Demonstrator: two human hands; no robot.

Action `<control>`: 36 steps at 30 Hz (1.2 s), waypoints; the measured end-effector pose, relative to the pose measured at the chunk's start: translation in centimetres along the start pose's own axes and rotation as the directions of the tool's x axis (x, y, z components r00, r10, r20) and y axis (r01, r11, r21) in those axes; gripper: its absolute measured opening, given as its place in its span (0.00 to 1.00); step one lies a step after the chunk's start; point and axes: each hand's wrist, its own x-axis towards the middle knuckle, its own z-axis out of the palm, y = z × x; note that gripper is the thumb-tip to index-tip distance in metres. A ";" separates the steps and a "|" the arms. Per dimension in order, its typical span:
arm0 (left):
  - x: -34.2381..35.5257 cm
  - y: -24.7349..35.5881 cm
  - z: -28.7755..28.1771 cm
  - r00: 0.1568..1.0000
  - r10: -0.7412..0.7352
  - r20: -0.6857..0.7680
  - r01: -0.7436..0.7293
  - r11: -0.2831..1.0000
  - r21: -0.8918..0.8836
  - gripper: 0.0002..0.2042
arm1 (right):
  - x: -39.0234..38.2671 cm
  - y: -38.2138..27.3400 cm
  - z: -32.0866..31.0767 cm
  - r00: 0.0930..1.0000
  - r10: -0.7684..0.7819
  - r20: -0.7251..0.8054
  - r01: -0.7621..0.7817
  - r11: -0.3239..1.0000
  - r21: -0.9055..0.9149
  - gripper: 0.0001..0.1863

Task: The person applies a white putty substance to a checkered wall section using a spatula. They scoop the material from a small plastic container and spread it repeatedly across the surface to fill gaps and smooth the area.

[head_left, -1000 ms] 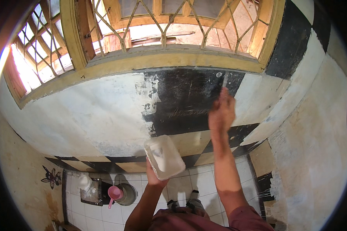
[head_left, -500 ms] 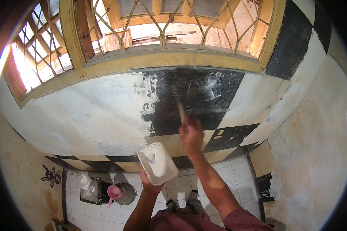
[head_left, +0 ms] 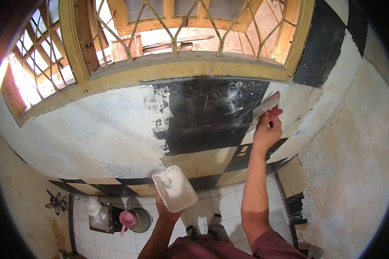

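My right hand (head_left: 267, 134) grips a flat putty knife (head_left: 268, 103) with a red handle, raised at the right edge of a dark painted square (head_left: 203, 125) below the window. A thin white smear crosses the upper part of that square, and chipped white patches line its left edge. My left hand (head_left: 166, 207) holds a white, rectangular container (head_left: 181, 194) of pale paste, lower down in front of the wall. The wall to the left (head_left: 86, 134) is coated in patchy white.
A yellow-framed window (head_left: 194, 69) with metal grille spans the top. A checkered band (head_left: 95, 187) runs low on the wall. On the tiled floor (head_left: 103, 246) stand a dark block (head_left: 97, 222), a pink dipper (head_left: 126, 219) and a bucket (head_left: 142, 220). A side wall (head_left: 341, 164) rises at the right.
My right hand swept from the upper right down toward the middle of the dark square, then moved back rightward with the knife. A white smear appeared on the square; the container dropped slightly.
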 end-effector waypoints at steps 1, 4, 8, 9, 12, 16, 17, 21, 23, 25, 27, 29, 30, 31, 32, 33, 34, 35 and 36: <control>0.0 0.1 0.1 1.000 0.007 -0.014 -0.006 1.000 0.016 0.29 | -0.1 -1.1 1.0 0.997 -0.077 0.022 0.078 0.995 -0.058 0.18; -0.2 0.2 0.9 1.000 -0.004 -0.022 0.004 1.000 -0.006 0.29 | -3.2 -5.1 5.1 0.966 -0.199 0.163 0.237 0.935 -0.265 0.20; 0.3 0.2 0.4 1.000 0.003 -0.028 -0.002 0.999 0.032 0.29 | -11.4 -8.4 9.5 0.903 -0.250 0.350 0.365 0.875 -0.318 0.20; 0.2 0.2 0.1 0.999 -0.006 -0.039 0.008 0.999 0.048 0.28 | -13.5 -8.5 8.9 0.871 -0.322 0.371 0.442 0.844 -0.304 0.21; 0.1 0.4 -0.4 0.999 0.005 -0.045 -0.005 1.000 0.009 0.27 | -15.0 -9.5 5.8 0.857 -0.401 0.324 0.404 0.913 0.062 0.19; 0.3 -0.1 -0.5 1.000 -0.022 -0.014 0.022 1.000 -0.021 0.27 | -11.2 -7.1 -0.2 0.868 -0.113 0.483 0.087 0.993 0.077 0.11; 0.3 -0.2 -0.5 1.000 -0.016 -0.016 0.016 1.000 -0.021 0.27 | -9.4 -6.6 -1.5 0.874 -0.008 0.486 -0.015 0.999 0.043 0.10; 0.0 -0.1 -0.6 0.999 -0.009 -0.031 0.009 1.000 -0.017 0.26 | -2.8 -3.2 -1.1 0.982 0.120 0.144 -0.120 0.993 -0.013 0.08; 0.0 0.1 -0.5 1.000 -0.007 -0.016 0.007 1.000 -0.014 0.26 | -0.9 -2.5 0.7 0.989 0.122 0.078 -0.122 0.993 -0.004 0.10; 0.1 0.0 -0.7 1.000 0.005 0.003 -0.004 1.000 -0.014 0.26 | -1.0 -3.7 2.7 0.999 0.041 0.027 -0.039 0.997 -0.066 0.13; -0.1 0.2 -0.2 1.000 0.026 -0.012 -0.026 0.999 -0.023 0.27 | -4.2 -8.2 5.1 0.990 -0.043 0.134 0.064 0.985 -0.158 0.15; -0.2 0.4 0.2 0.998 0.054 -0.013 -0.054 0.998 0.027 0.27 | -8.8 -13.5 6.3 0.948 -0.100 0.302 0.160 0.971 -0.179 0.15; -0.2 0.5 0.2 0.998 0.068 -0.004 -0.068 0.995 0.078 0.28 | -11.0 -15.1 6.9 0.923 -0.159 0.350 0.232 0.957 -0.175 0.14; -0.2 0.5 0.2 0.997 0.082 0.004 -0.082 0.988 0.131 0.28 | -12.9 -15.6 7.6 0.908 -0.251 0.337 0.285 0.957 -0.055 0.14; -0.3 0.6 0.2 0.997 0.072 0.004 -0.072 0.993 0.096 0.28 | -14.3 -15.6 8.0 0.888 -0.339 0.311 0.335 0.940 0.067 0.15; -0.3 0.9 0.2 0.998 0.070 0.006 -0.070 0.996 0.062 0.27 | -14.4 -15.2 7.8 0.874 -0.374 0.309 0.363 0.927 0.095 0.16; -0.2 1.2 0.3 0.997 0.070 0.013 -0.070 0.997 0.023 0.27 | -13.7 -14.4 7.3 0.857 -0.416 0.304 0.397 0.909 0.124 0.17; -0.1 1.4 0.5 0.997 0.075 -0.003 -0.075 0.997 0.036 0.27 | -12.9 -13.6 6.7 0.838 -0.456 0.298 0.430 0.890 0.153 0.18; -0.1 1.3 0.6 0.997 0.076 -0.019 -0.075 0.996 0.042 0.28 | -11.6 -13.7 5.5 0.854 -0.430 0.293 0.410 0.903 0.132 0.23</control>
